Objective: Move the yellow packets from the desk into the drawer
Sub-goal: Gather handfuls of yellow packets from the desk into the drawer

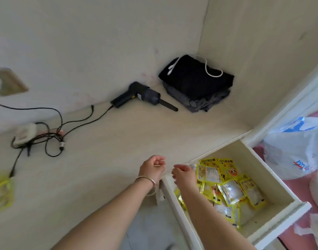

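The white drawer (273, 179) stands pulled out at the lower right, and several yellow packets (226, 184) lie heaped inside it. One more yellow packet (1, 192) lies blurred on the desk (100, 159) at the far left edge. My left hand (151, 167), with a bangle on the wrist, hovers over the desk near the drawer's back left corner, fingers loosely curled and holding nothing. My right hand (183, 175) hangs over the drawer's left rim, fingers apart and empty.
A black handheld blower (142, 97) and folded dark clothes (197, 83) with a white cord sit at the back of the desk. A white power strip (25, 134) with tangled black cables lies at the left. A white plastic bag (295, 150) rests right of the drawer.
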`<action>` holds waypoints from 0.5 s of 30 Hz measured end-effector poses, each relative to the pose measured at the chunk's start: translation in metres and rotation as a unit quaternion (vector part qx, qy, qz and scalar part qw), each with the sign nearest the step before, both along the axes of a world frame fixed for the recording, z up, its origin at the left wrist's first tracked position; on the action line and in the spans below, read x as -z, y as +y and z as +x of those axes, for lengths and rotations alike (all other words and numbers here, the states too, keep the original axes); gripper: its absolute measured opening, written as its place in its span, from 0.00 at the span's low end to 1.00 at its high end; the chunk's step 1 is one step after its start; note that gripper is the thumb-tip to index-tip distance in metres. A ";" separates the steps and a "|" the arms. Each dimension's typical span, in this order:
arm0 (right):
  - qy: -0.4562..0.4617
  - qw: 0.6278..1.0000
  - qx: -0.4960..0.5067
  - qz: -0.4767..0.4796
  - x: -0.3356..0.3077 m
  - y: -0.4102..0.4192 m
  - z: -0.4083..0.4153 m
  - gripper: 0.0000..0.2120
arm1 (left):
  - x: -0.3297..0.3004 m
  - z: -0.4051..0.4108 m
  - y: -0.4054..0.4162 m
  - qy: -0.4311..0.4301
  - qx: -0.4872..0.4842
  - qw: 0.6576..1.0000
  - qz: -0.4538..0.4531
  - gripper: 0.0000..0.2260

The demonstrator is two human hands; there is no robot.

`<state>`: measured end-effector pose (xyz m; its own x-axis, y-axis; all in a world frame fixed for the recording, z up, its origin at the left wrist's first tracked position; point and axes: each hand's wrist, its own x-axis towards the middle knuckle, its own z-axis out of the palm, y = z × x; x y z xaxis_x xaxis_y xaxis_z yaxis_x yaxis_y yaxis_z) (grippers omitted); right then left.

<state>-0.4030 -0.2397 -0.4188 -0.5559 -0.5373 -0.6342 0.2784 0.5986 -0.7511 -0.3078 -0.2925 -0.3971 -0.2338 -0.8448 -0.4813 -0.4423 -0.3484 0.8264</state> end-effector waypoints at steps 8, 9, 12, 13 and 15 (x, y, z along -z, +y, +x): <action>0.014 0.973 -0.230 -0.015 -0.043 -0.057 0.162 0.07 | -0.038 0.215 -0.026 -0.029 -0.161 0.983 -0.086 0.07; 0.012 0.969 -0.247 -0.019 -0.046 -0.060 0.187 0.07 | -0.040 0.244 -0.024 -0.033 -0.180 0.979 -0.089 0.07; 0.004 0.954 -0.300 -0.021 -0.047 -0.063 0.267 0.06 | -0.039 0.331 -0.013 -0.042 -0.232 0.967 -0.092 0.07; 0.003 0.948 -0.318 -0.021 -0.045 -0.063 0.293 0.06 | -0.038 0.359 -0.009 -0.048 -0.248 0.963 -0.094 0.07; 0.005 0.935 -0.354 -0.020 -0.041 -0.063 0.344 0.06 | -0.035 0.411 0.003 -0.067 -0.286 0.951 -0.092 0.07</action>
